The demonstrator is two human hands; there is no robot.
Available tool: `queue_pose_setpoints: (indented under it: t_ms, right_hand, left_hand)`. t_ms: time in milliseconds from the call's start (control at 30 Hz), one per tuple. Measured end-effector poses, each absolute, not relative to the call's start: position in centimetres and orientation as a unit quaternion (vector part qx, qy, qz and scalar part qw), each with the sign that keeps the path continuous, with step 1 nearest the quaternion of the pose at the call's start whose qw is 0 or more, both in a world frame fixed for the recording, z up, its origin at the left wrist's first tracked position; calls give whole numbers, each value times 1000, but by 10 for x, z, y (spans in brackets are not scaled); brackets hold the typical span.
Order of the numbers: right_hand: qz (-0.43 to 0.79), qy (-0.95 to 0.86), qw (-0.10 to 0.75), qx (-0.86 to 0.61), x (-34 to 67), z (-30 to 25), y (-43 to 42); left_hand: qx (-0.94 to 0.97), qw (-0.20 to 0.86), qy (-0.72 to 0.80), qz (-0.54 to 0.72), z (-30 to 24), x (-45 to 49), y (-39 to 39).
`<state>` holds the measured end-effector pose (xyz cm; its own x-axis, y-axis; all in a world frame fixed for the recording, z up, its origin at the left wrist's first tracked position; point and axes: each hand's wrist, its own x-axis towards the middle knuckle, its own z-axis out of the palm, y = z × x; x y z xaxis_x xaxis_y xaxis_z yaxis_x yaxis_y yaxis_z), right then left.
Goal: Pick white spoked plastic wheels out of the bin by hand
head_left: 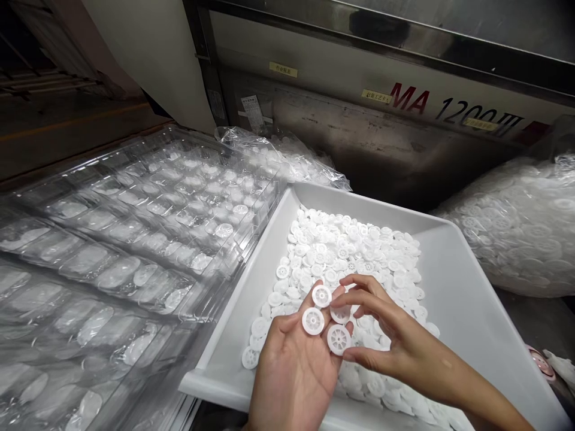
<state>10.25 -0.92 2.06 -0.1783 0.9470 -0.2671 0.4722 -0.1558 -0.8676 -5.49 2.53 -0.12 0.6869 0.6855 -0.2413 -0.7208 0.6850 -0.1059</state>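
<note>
My left hand (299, 371) lies palm up above the grey tray (438, 269), holding several small white spoked plastic wheels on its palm and fingers. Two of them are the top wheel (321, 296) and the left wheel (313, 321). My right hand (381, 326) reaches in from the right with curved fingers. Its thumb is at the edge of the lower right wheel (339, 340), and its fingertips are by another wheel (340, 314), partly covered. Below both hands, a heap of similar white wheels (354, 245) fills the tray's middle.
Left of the tray stand clear divided plastic boxes (148, 221) with bagged white parts in their compartments. A clear bag of white parts (291, 157) lies behind it, and a large full bag (516, 221) sits at right. A machine panel (332, 114) closes off the back.
</note>
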Motion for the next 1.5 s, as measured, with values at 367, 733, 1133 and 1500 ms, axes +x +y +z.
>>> queue_pose_setpoints:
  t_ms: [367, 733, 1133, 1500]
  right_hand:
    - [466, -611, 224, -600, 107, 26, -11]
    - [480, -490, 395, -611, 101, 21, -11]
    - [560, -340, 432, -620, 87, 28, -12]
    - [586, -309, 426, -617, 82, 27, -12]
  left_hand:
    - [-67, 914, 99, 389, -11, -57, 20]
    - [-72, 910, 141, 384, -16, -58, 20]
    - [-85, 898, 187, 390, -6, -56, 21]
    - [-78, 899, 175, 394, -6, -56, 21]
